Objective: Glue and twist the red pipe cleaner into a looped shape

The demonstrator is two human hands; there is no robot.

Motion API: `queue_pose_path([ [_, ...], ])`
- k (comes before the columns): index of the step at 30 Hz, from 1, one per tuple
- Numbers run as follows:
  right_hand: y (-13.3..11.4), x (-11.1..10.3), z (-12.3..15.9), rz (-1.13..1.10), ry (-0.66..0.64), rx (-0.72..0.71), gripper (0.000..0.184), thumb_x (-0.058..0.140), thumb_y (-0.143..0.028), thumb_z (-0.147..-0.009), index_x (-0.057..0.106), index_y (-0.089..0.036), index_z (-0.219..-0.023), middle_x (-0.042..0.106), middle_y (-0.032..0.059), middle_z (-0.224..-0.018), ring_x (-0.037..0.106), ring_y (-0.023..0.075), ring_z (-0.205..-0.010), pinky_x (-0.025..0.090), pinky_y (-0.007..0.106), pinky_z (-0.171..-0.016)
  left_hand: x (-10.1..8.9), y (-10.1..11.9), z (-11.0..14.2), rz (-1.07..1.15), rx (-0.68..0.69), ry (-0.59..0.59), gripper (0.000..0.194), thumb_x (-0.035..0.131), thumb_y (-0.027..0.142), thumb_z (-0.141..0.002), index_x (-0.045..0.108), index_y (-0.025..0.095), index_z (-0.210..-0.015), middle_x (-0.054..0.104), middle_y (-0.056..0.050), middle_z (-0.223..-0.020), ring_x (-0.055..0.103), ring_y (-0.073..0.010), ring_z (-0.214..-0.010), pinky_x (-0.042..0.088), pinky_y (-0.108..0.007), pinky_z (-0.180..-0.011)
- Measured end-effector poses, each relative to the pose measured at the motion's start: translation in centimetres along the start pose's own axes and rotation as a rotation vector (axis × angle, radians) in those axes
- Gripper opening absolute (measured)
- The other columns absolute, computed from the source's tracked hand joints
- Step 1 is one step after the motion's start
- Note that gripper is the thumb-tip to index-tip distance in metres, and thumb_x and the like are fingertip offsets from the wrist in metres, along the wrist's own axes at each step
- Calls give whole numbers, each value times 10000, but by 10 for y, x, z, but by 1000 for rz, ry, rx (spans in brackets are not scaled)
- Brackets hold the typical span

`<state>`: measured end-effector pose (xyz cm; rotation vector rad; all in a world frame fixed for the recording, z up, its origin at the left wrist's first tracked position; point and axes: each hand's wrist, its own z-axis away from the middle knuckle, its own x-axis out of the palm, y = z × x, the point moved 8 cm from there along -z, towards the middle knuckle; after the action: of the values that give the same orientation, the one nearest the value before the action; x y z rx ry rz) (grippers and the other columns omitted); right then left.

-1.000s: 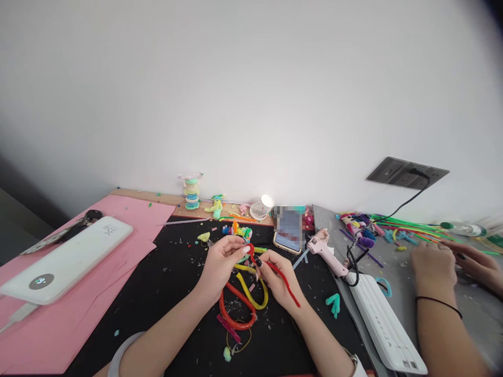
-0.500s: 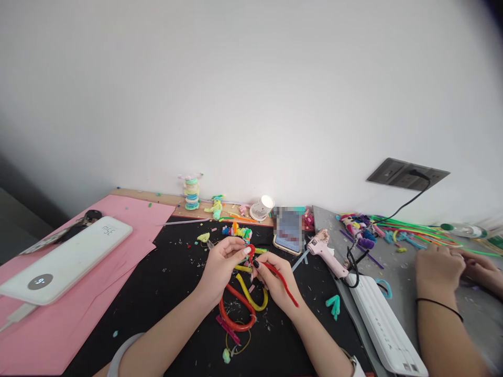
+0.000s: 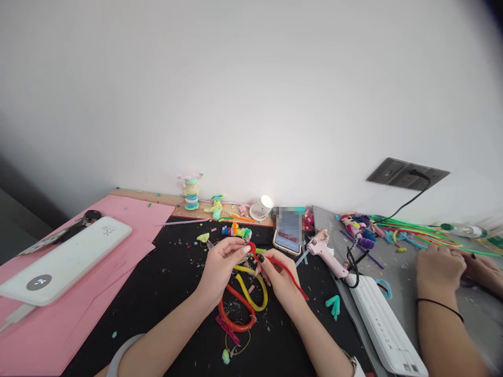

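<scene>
My left hand [image 3: 220, 267] and my right hand [image 3: 280, 276] meet over the black mat [image 3: 173, 293], both pinching one red pipe cleaner [image 3: 288, 273]. Its curled end sits between the left fingertips. The straight tail runs down to the right past my right hand. Under the hands lie a yellow pipe cleaner loop [image 3: 255, 293] and a thicker red-orange loop [image 3: 233, 317].
A white power bank [image 3: 66, 259] rests on pink paper [image 3: 58, 324] at left. A phone [image 3: 288, 233], pink glue gun [image 3: 326, 251], white keyboard [image 3: 383, 327] and small paper cup [image 3: 262, 207] stand around. Another person's hands [image 3: 451, 267] work by a pipe cleaner pile [image 3: 393, 228] at right.
My right hand has shifted slightly, and the red tail now points further right and lower. The other person's hands have drawn closer together.
</scene>
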<state>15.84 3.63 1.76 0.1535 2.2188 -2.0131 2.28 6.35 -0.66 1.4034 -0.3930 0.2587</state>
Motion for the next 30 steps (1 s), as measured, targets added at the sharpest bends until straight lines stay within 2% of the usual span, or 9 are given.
queue_pose_path([
  [8,4,-15,0,52,144,-15,276,520,-423,-831,558,-168,-735,517,-21,-560,424,110,-448,327,222,-424,1,3,-1,-149,0,-23,251,736,288,-642,627,151,-822,671,-15,-729,611,-129,-634,509,-269,-663],
  [13,-3,-23,0,242,225,-106,227,519,-345,-830,549,-166,-694,555,7,-579,503,138,-507,394,237,-497,4,7,-3,-309,78,-72,210,690,246,-664,617,163,-842,655,-28,-788,625,-162,-736,523,-294,-705],
  [20,-11,-23,1,494,235,-199,221,494,-276,-834,529,-170,-644,547,5,-564,496,126,-484,367,226,-488,8,2,-2,-452,112,-127,171,628,227,-701,613,173,-863,644,-39,-835,620,-172,-786,524,-311,-736],
  [30,-16,-22,2,545,226,-223,228,483,-264,-838,529,-163,-639,531,-4,-550,480,115,-480,348,211,-483,5,5,-2,-426,108,-91,125,628,194,-678,530,187,-755,556,17,-747,616,-148,-727,502,-255,-662],
])
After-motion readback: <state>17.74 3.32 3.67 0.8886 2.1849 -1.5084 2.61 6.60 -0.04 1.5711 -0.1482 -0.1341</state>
